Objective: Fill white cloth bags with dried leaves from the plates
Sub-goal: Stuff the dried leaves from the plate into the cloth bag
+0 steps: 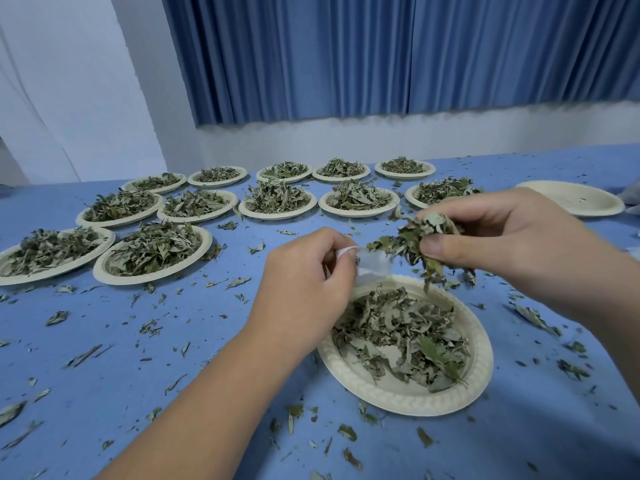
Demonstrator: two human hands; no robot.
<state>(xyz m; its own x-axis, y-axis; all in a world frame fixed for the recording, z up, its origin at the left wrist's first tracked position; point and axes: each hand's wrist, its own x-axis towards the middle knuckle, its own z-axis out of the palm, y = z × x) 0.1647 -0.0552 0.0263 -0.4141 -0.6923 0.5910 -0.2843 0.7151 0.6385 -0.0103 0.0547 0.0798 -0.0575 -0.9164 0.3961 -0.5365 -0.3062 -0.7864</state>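
Right now the fingers (440,245) of my right hand (502,233) are clamped on a clump of dried leaves (412,239), thumb against curled fingertips, with loose ends dangling below. The fingers (341,244) of my left hand (304,271) pinch the top edge of a small white cloth bag (374,266), which hangs from that pinch above the far rim of the nearest paper plate (391,396).

As I read it, the next move turns on one thing. The bag lies just left of the clump and a little lower. The clump's long axis slants from my right fingers toward the bag, and its leftmost tip is just beside the bag's top. So the right hand should travel leftward and down, while the left only has to hold the mouth open. The bag is blurred, so I cannot tell how wide its mouth gapes or whether any leaves are inside.

Below both hands that plate holds a loose heap of leaves (405,334). It sits toward the near edge of the blue surface (173,341), right of the middle. Heaped plates (152,252) stand in rows toward the far and left edges, and one empty plate (588,211) sits by the far right edge. Crumbled leaf bits litter the surface. Behind it are a pale wall (311,136) and a pleated blue curtain (381,53).
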